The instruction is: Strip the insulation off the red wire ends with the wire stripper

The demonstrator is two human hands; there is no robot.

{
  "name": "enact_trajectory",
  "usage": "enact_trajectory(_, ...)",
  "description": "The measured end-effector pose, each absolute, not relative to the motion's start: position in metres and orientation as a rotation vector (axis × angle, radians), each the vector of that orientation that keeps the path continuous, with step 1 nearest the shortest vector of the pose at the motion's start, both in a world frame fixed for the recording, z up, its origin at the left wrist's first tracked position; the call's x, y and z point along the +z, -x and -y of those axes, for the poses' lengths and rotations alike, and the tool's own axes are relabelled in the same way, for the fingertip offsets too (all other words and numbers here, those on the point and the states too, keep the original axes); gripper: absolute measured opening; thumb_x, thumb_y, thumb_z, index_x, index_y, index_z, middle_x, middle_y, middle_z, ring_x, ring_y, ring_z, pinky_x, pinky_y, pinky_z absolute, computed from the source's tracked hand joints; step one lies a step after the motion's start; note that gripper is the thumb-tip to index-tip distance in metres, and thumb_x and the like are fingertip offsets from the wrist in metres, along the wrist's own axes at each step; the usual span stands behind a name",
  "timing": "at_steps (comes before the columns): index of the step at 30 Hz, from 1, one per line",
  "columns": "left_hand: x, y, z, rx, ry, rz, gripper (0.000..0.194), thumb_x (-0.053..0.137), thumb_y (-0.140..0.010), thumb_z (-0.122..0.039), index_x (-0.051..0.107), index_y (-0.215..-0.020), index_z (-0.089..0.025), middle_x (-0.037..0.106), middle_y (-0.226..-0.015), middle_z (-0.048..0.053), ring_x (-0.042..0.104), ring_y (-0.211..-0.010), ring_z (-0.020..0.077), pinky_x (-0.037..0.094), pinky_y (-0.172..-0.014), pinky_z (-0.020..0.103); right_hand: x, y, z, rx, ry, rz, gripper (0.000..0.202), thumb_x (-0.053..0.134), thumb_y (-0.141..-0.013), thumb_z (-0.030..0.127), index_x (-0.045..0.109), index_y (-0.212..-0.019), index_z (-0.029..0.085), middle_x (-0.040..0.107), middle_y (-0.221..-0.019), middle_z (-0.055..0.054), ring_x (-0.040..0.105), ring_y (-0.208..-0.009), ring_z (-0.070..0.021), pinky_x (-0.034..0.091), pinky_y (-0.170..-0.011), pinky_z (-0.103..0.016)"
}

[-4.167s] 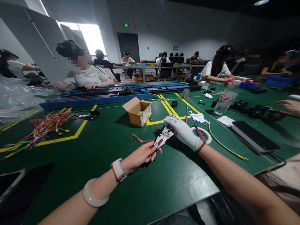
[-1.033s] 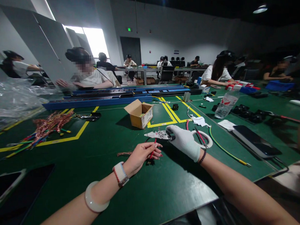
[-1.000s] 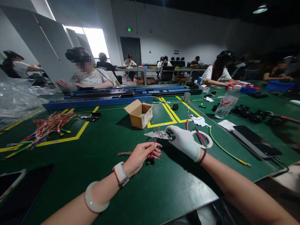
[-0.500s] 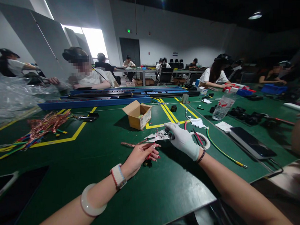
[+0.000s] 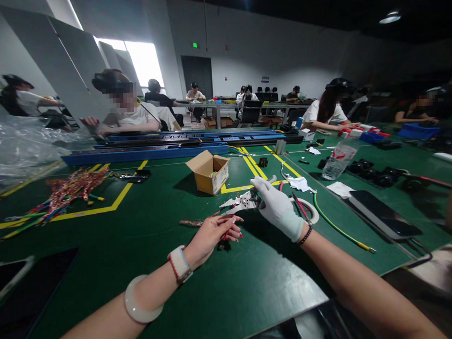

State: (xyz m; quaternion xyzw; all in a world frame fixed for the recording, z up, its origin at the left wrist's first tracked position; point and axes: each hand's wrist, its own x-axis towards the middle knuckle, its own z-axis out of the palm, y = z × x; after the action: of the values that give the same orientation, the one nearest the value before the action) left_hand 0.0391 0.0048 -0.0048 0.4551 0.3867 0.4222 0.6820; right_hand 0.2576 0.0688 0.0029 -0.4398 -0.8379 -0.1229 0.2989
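My left hand [image 5: 214, 236] is bare and closed on a red wire [image 5: 225, 235], just below the pliers' jaws. My right hand [image 5: 277, 207], in a white glove, grips the handles of silver wire-stripping pliers [image 5: 244, 201]. Their jaws point left and stand apart. A copper wire braid [image 5: 191, 223] extends left from behind my left fingers. Behind the pliers stands an open cardboard box [image 5: 208, 176] with small pieces inside. Right of the gloved hand lies a white tape roll [image 5: 315, 214] with a red-handled tool [image 5: 301, 206] across it.
A copper wire bundle [image 5: 75, 191] lies at the left. Long blue rails [image 5: 146, 153] cross the back. A plastic bottle [image 5: 340, 159], a phone-like device [image 5: 385, 215] and a green-yellow wire [image 5: 335, 228] are at the right. A person [image 5: 133, 111] sits across the table.
The pliers' jaws have opened, and the gloved fingers have spread with the handles. My left hand has stayed nearly in place on the red wire.
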Motion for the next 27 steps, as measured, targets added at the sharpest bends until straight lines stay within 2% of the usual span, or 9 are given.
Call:
enact_trajectory(3,-0.004,-0.039,-0.004,0.946,-1.019,-0.865,0.034,0.073,-0.077,-0.033,0.07,-0.1,-0.009,0.07,-0.076,0.007,0.066,-0.069,0.0148,0.051,-0.062,0.024,0.007,-0.256,-0.067,-0.398,1.215,2.251,0.064,0.047,-0.074,0.004,0.041,-0.136,0.014,0.049,-0.136,-0.015,0.054,-0.116,-0.0255,0.047,-0.096,-0.035)
enact_trajectory(7,-0.003,-0.039,-0.004,0.929,-1.027,-0.857,0.033,0.073,-0.078,-0.034,0.07,-0.098,-0.008,0.069,-0.076,0.007,0.065,-0.066,0.0135,0.05,-0.059,0.022,0.016,-0.253,-0.059,-0.464,1.388,2.297,0.054,0.046,-0.08,0.01,0.045,-0.134,0.017,0.055,-0.129,-0.014,0.062,-0.097,-0.0244,0.05,-0.08,-0.033)
enact_trajectory(12,-0.003,-0.039,-0.003,0.903,-1.056,-0.852,0.032,0.071,-0.079,-0.034,0.071,-0.097,-0.008,0.067,-0.074,0.006,0.064,-0.065,0.0133,0.049,-0.055,0.021,0.023,-0.251,-0.052,-0.459,1.539,2.335,0.044,0.045,-0.084,0.016,0.051,-0.128,0.019,0.06,-0.12,-0.012,0.063,-0.086,-0.0228,0.05,-0.069,-0.03)
enact_trajectory(20,-0.002,-0.04,-0.003,0.951,-1.007,-0.857,0.029,0.072,-0.079,-0.03,0.069,-0.099,-0.008,0.068,-0.074,0.006,0.065,-0.064,0.0129,0.051,-0.055,0.021,0.013,-0.248,-0.056,-0.406,1.42,2.294,0.06,0.049,-0.081,0.017,0.038,-0.14,0.018,0.045,-0.139,-0.013,0.058,-0.107,-0.0242,0.051,-0.078,-0.03)
enact_trajectory(27,-0.003,-0.04,-0.003,0.922,-0.983,-0.856,0.028,0.072,-0.079,-0.031,0.069,-0.094,-0.008,0.07,-0.074,0.008,0.067,-0.066,0.0138,0.052,-0.058,0.021,0.021,-0.241,-0.048,-0.398,1.503,2.33,0.055,0.046,-0.083,0.018,0.041,-0.137,0.016,0.049,-0.134,-0.013,0.058,-0.104,-0.0243,0.051,-0.074,-0.03)
